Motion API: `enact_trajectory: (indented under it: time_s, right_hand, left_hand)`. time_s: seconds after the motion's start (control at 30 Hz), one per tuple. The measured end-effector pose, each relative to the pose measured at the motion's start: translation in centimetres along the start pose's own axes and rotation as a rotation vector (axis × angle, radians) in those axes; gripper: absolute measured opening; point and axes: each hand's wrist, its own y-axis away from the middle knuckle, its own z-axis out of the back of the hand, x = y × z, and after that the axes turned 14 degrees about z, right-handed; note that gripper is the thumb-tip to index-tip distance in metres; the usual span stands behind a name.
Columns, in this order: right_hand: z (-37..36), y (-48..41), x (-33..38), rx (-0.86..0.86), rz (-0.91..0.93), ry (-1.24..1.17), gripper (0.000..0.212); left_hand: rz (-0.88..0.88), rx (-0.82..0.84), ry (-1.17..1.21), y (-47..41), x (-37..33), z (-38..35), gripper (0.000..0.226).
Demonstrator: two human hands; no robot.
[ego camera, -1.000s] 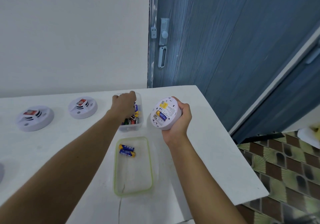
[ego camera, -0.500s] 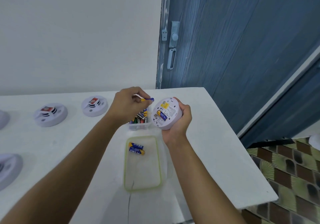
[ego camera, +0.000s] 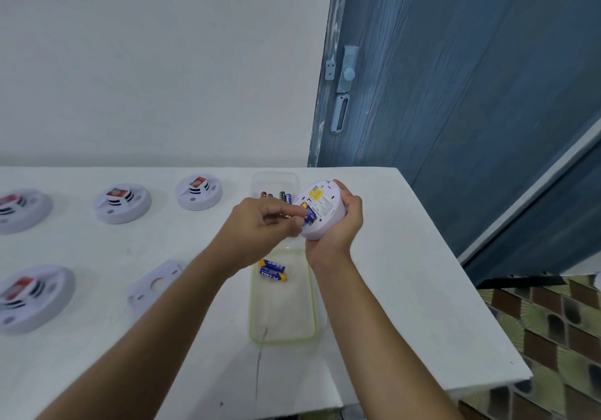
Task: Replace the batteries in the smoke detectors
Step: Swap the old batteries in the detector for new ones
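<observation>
Head view: left hand (ego camera: pixel 260 227) moved off box (ego camera: pixel 274 183), pinches battery (ego camera: pixel 310 216) at detector (ego camera: pixel 325 206); right hand (ego camera: pixel 343 227) grips detector

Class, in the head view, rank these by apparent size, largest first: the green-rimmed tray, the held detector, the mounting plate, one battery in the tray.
1. tray
2. held detector and mounting plate: they look about alike, so they are left unranked
3. battery

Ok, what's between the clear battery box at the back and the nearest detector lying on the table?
Nothing. In the head view, only bare white table separates the battery box from the detector to its left.
</observation>
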Motion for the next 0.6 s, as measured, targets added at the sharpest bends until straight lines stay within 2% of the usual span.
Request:
enact_trajectory:
  time_s: [0.07,0.17,0.3,0.37,0.43,0.5,0.6]
  right_hand:
    - [-0.2,0.4,-0.2,0.005,0.001,0.003,0.029]
    - [-0.7,1.2,-1.0,0.028,0.004,-0.015,0.039]
    - [-1.2,2.1,-1.3,0.104,0.006,-0.068,0.032]
    - [-1.4,2.5,-1.5,0.126,-0.006,-0.070,0.029]
    - [-1.7,2.8,-2.0,0.130,-0.007,-0.055,0.036]
    - [-2.0,3.2,-2.4,0.136,-0.004,-0.054,0.044]
    - [-2.5,3.7,-2.7,0.181,-0.014,-0.091,0.043]
  left_hand:
    - [0.027,0.044,0.079,0.4,0.2,0.2,0.015]
    - [0.025,0.006,0.166,1.0,0.6,0.4,0.015]
    - [-0.025,-0.065,0.226,1.5,1.1,0.7,0.018]
    - [-0.015,-0.058,0.237,1.7,1.2,1.1,0.018]
    - [0.043,-0.014,0.316,1.9,1.2,1.6,0.016]
    - [0.109,0.009,0.397,2.0,1.2,2.2,0.024]
    - [0.205,0.029,0.448,2.1,1.4,3.1,0.042]
